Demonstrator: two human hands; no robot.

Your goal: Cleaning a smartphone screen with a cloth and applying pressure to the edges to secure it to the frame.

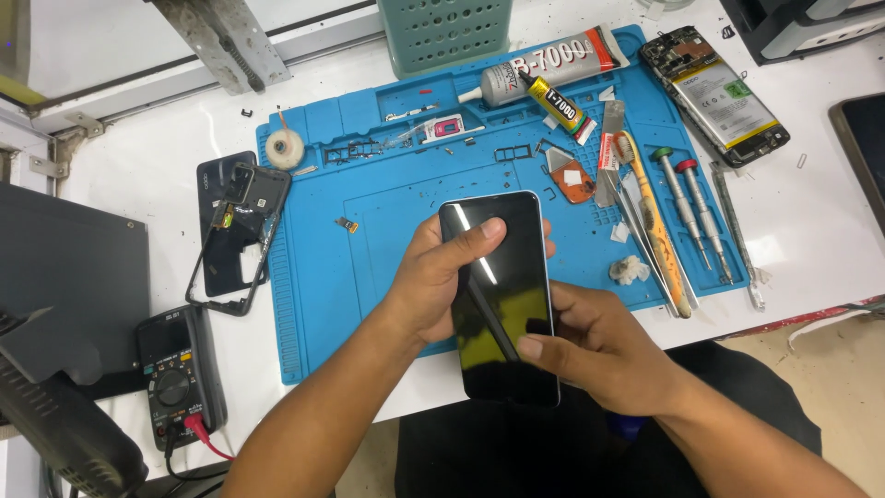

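At my blue repair mat [369, 304], my left hand [433, 281] and right hand [595, 346] grip an assembled black smartphone [502, 295], left thumb pressing its glass, while a gutted phone [728, 97] and bare frame [238, 235] lie aside, unfinished.

One black smartphone [501, 295], one opened phone [726, 95] (battery showing), one phone frame [238, 242], two glue tubes [544, 65], two screwdrivers [691, 207], one multimeter [180, 376], one blue repair mat [350, 267].
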